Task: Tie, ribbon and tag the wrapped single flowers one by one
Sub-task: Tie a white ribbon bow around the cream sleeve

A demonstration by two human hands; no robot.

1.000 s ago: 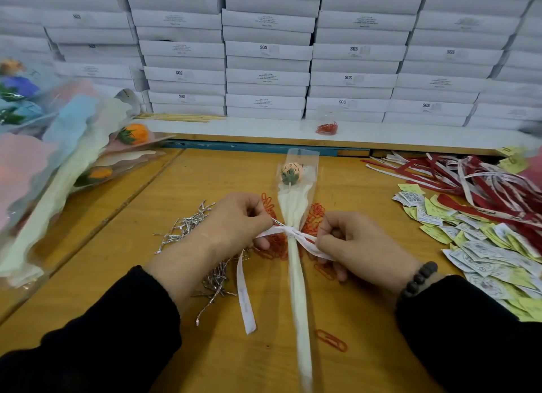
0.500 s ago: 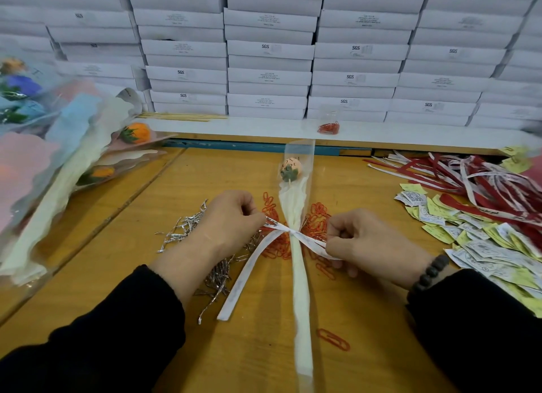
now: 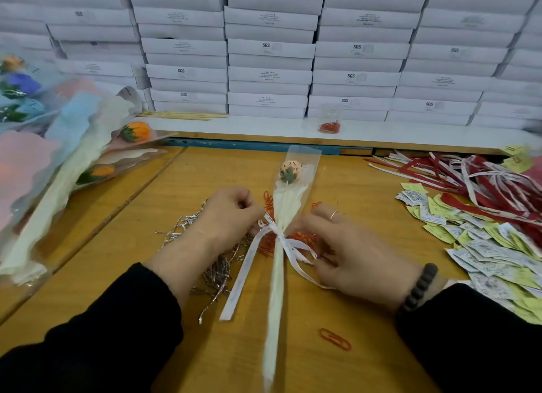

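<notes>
Your left hand is curled, thumb and fingertips pinching one end of the white ribbon just left of the knot. Your right hand lies looser, fingers spread and partly blurred; whether it has hold of the ribbon's right tail, you cannot tell from this view. A ring shows on one finger, a dark bead bracelet at the wrist.

Left to right:
- Far left: pile of wrapped flowers, pastel paper, two orange blooms showing, lying on the wooden table.
- Under and beside your left hand: scatter of silver twist ties.
- Centre: the wrapped single flower, peach head with a green calyx in a clear sleeve, stem running toward you. Dark writing on the head, too small to read. The ribbon is knotted around the stem; one long tail trails down-left, the other loops right under your right hand. Faint print on the ribbon, not legible.
- Around the knot: red paper clips; one lone paper clip near the front edge.
- Behind: white ledge with a small bag of red clips, thin wooden sticks, then stacked white boxes, several marked "SGS".
- Right: red and white ribbon strips, and yellow and white tags, print unreadable.
</notes>
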